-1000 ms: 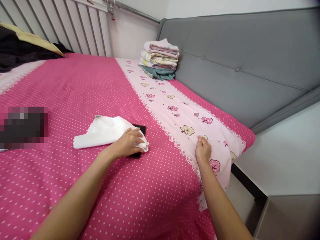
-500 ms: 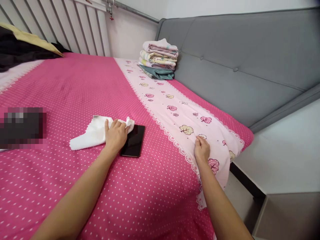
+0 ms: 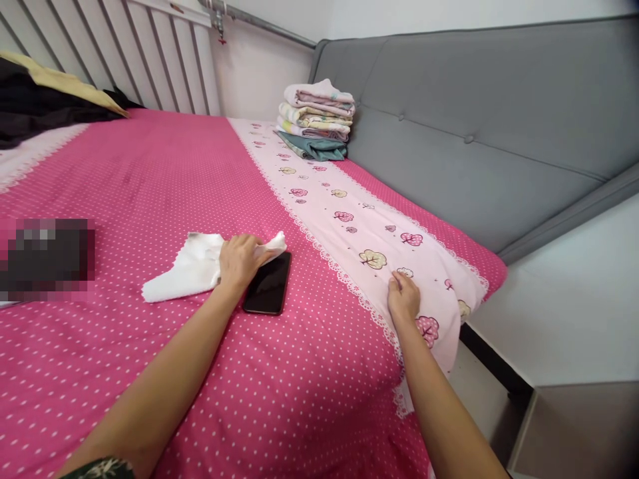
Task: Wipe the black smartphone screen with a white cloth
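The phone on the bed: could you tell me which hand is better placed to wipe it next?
Probably the left hand: it holds the white cloth at the phone. The right hand rests apart on the pale border.

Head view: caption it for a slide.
Left hand presses a white cloth beside a black phone; right hand rests on the bedsheet.

One white cloth [image 3: 192, 269], one black phone [image 3: 269, 286], one stack of folded linens [image 3: 318, 120], two hands

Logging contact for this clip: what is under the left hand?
The left hand presses a white cloth at the top edge of a black phone on the pink bedsheet. What lies beneath the cloth is hidden.
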The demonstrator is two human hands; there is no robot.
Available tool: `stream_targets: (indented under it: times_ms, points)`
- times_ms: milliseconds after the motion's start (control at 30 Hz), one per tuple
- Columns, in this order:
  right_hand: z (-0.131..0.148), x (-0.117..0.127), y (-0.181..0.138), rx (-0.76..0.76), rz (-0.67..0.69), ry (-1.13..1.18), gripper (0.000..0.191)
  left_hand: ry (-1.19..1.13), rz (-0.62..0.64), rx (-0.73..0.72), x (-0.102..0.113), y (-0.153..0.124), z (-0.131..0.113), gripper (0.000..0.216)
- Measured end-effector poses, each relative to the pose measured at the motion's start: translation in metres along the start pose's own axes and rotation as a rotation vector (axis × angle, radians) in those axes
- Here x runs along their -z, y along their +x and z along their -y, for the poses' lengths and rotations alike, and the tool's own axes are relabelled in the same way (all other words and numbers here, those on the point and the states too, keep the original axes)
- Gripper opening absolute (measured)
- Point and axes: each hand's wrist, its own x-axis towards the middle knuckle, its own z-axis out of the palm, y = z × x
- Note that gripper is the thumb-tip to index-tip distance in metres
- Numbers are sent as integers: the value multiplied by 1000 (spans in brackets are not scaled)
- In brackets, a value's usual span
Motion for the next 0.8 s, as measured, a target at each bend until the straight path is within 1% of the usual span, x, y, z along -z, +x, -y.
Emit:
stream_targets:
  times_ms: [100,133,200,333,467,600,700,800]
  points:
    - [-2,-2,0,7,-7,8,41,-3,116,-231,-4,4,-3,32]
    - [-3,-2,0,13,-13,13,41,2,150,-281,-5,4,-3,32]
    - [-5,-3,1,25,-29,21,40,30,223,-329,-5,4,-2,37]
    - [-8,-5,1,32,-44,20,39,128,342,-351,0,1,-2,48]
    - [-10,-6,1,39,-42,10,40,221,355,-350,6,1,-8,48]
    - [-9,-6,1,57,-46,-3,39,211,370,-361,9,2,-14,45]
    - [-9,-7,1,66,-53,-7,37,215,413,-365,13,-1,-16,45]
    - [-8,-7,0,56,-61,-5,36,216,477,-363,24,-8,-19,44]
